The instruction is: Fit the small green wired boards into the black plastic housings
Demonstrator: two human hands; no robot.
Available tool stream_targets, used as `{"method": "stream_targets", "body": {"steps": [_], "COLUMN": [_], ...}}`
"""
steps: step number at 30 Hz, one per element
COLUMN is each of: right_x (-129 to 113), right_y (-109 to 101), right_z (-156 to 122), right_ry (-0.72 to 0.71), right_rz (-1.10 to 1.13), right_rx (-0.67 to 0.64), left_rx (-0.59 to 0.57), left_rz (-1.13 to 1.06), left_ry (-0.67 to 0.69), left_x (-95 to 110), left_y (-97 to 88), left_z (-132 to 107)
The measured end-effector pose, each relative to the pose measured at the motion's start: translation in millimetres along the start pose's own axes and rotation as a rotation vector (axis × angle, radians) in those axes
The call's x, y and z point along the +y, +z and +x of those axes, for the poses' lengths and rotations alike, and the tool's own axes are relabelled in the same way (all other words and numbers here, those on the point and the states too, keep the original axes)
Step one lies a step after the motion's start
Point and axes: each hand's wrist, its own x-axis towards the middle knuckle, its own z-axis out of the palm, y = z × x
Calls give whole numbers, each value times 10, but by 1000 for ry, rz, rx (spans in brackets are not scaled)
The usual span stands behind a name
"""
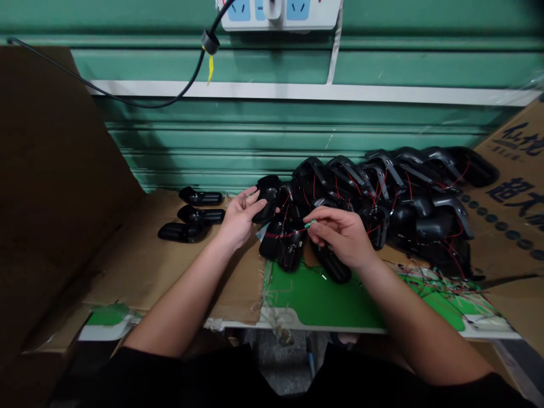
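Fingers of the left hand [240,220] cup a black casing [268,195]. The right hand [343,237] pinches a blurred green piece [310,223] at one o'clock.

Small assembly workshop, seen at bench level. A batch of identical black housings [382,192] trailing red wires [429,279] is piled on a cardboard-lined bench [140,272]. There is a green work mat [323,300], a power strip [280,14] on the green wall [255,141], and a printed carton [518,187] alongside.

Three loose black shells [202,215], one power strip [323,21]
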Motion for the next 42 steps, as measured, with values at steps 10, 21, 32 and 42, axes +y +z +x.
{"method": "stream_targets", "body": {"steps": [10, 21, 32, 42], "right_x": [44, 208, 255, 262], "right_y": [61, 104, 111, 73], "right_z": [32, 71, 48, 55], "right_ry": [62, -41, -141, -331], "right_rz": [147, -158, -384, -580], "right_rx": [45, 265, 261, 199], "left_rx": [-140, -311, -292, -306], "left_rz": [60, 148, 178, 183], "left_ry": [-57, -102, -84, -47], "left_x": [-233, -393, -398, -426], "left_y": [242, 371, 389, 380], "left_z": [-220, -408, -442, -451]}}
